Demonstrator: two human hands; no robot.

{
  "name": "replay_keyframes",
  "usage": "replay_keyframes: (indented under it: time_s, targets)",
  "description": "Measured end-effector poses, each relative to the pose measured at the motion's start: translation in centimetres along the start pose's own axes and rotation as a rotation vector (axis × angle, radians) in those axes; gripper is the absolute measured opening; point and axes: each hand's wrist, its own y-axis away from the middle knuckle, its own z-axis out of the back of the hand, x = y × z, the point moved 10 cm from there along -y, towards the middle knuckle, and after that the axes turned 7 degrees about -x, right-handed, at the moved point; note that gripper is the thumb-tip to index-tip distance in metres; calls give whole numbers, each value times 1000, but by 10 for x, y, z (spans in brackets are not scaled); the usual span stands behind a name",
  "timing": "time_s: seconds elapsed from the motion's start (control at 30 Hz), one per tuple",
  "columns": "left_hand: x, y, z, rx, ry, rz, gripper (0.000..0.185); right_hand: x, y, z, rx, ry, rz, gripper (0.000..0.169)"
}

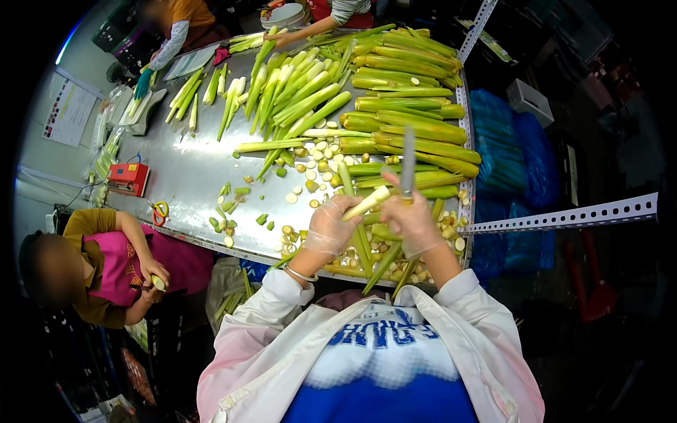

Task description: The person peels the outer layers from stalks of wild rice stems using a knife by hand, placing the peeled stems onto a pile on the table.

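Note:
My left hand (333, 224), in a clear plastic glove, grips a pale peeled stalk (370, 203) that points up and to the right. My right hand (410, 222), also gloved, holds a knife (408, 164) by its handle, blade pointing away from me, beside the stalk's tip. Long green leaves and stalks (360, 240) lie under and between my hands. Unpeeled green stalks (423, 127) are stacked along the right side of the metal table (185, 174). Peeled stalks (301, 90) form a pile at the middle back. Cut round ends (323, 153) lie scattered nearby.
A co-worker (116, 264) at the left holds a stalk; two more people work at the far edge. A red device (128, 178) and scissors (159, 213) are on the table's left side. A perforated metal post (560, 214) extends right, near blue plastic bags (497, 143).

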Motion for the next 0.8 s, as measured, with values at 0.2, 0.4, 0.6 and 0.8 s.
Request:
replay_keyframes:
  time_s: [0.2,0.4,0.6,0.8]
  targets:
    - [26,1,-4,12,29,46,36,68,-3,39,-44,-213,344,40]
    - [15,-4,-13,134,-85,12,36,69,23,-11,-20,869,900,19]
    - [-3,3,-18,259,-178,-57,30,40,17,-15,107,1040,789,17]
    - [57,10,-48,719,-299,-70,31,-25,16,41,-4,963,502,12]
